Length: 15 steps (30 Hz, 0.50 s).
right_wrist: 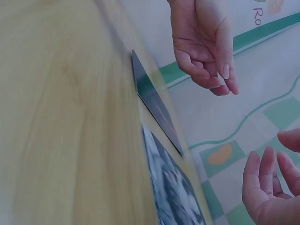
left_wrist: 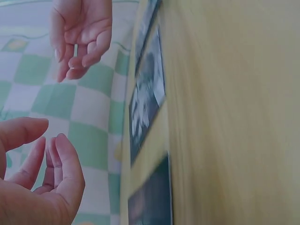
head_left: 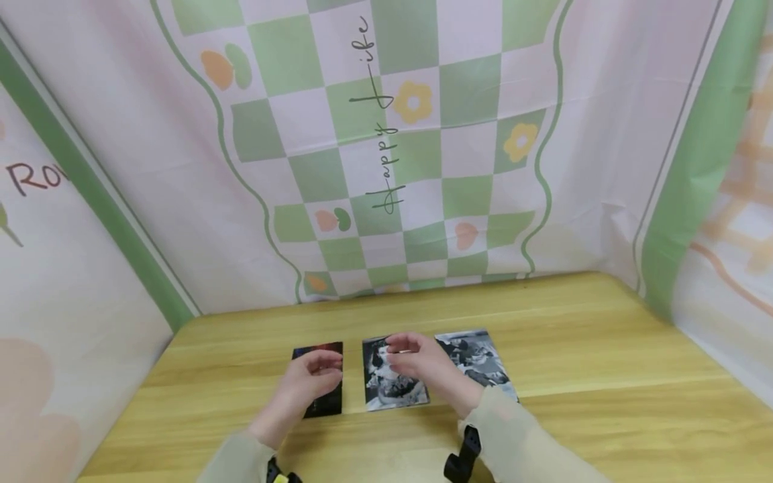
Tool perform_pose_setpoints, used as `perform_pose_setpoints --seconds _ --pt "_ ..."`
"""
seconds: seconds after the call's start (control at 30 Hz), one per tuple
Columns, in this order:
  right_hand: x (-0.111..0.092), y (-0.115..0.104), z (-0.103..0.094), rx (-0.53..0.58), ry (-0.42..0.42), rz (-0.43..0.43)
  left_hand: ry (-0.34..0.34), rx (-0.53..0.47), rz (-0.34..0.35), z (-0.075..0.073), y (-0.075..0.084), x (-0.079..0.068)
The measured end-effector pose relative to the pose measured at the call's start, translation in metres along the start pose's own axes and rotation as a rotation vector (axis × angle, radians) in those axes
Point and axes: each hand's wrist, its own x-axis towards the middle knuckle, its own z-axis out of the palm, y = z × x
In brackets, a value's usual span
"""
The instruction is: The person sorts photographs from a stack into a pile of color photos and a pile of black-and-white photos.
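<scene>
Three picture cards lie flat in a row on the wooden table. On the left is a dark card (head_left: pixel 329 404), in the middle a black-and-white card (head_left: pixel 386 392), and on the right a grey-toned card (head_left: pixel 480 355). My left hand (head_left: pixel 304 384) hovers over the dark card, its fingers loosely bent and nothing between them. Above the middle card and the near side of the right one hangs my right hand (head_left: pixel 431 367), likewise loosely curved and holding nothing. Both wrist views show the hands raised off the tabletop, apart from the cards. Each hand hides part of the cards in the head view.
The wood-grain table (head_left: pixel 604 376) extends to both sides of the cards. A green-and-white checked cloth (head_left: pixel 417 154) with lettering hangs behind its far edge, and more printed cloth (head_left: pixel 78 268) hangs at the left. Black straps with cameras (head_left: pixel 464 456) sit on the wrists.
</scene>
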Motion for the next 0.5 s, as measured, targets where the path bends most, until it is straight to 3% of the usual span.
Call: perform_pose_setpoints --seconds 0.5 --pt "-0.017 -0.011 -0.057 -0.04 -0.004 -0.047 -0.101 -0.05 0.057 0.052 0.023 0.013"
